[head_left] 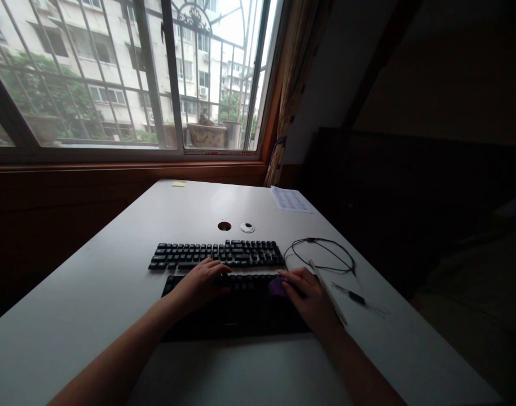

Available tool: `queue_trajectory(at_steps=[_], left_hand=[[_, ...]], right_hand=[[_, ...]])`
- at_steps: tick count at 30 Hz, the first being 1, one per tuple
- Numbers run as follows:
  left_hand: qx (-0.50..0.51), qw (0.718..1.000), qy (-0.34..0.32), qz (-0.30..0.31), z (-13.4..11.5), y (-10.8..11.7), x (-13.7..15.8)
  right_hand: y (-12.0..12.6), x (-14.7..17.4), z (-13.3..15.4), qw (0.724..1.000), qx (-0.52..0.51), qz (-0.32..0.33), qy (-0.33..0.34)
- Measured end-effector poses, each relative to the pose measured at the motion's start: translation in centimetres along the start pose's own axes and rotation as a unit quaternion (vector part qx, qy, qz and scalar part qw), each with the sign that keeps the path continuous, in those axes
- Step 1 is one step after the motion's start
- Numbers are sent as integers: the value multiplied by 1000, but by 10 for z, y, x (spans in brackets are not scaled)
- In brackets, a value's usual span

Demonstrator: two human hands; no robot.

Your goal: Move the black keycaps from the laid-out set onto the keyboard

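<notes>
A black keyboard base (236,318) lies on the white desk, with a dark row of keys or switches along its far edge. My left hand (202,282) rests over the left-middle part of that edge, its fingers stretched and apart, with nothing visible in them. At the right part of the edge, my right hand (305,288) pinches a soft purple wad (277,286) against the keyboard. Whether the wad is cloth or gel I cannot tell. Just beyond the base, loose black keycaps (190,255) are laid out in rows in keyboard order.
To the right lie a coiled black cable (321,239), a thin pale stick (331,299) and a wire keycap puller (356,297) with a black handle. Farther back are a desk hole (224,226), a round white cover (247,228), a printed sheet (292,199) and yellow notes (179,184).
</notes>
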State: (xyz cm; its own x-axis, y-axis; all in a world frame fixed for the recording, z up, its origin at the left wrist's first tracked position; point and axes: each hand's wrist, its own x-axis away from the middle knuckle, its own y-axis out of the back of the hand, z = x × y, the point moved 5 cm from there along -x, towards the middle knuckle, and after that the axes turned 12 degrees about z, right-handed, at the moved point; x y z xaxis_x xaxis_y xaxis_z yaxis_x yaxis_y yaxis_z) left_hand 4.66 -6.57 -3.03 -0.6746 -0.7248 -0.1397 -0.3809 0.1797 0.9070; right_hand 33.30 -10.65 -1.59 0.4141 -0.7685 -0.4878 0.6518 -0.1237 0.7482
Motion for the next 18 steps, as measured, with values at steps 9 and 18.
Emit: queue_trajectory(at_steps=[9, 18], left_hand=[[14, 1000, -11, 3, 13, 2, 5], [10, 1000, -16, 0, 7, 4, 6]], right_hand=[[50, 14, -26, 957, 76, -234, -156], [31, 7, -31, 977, 113, -145, -106]])
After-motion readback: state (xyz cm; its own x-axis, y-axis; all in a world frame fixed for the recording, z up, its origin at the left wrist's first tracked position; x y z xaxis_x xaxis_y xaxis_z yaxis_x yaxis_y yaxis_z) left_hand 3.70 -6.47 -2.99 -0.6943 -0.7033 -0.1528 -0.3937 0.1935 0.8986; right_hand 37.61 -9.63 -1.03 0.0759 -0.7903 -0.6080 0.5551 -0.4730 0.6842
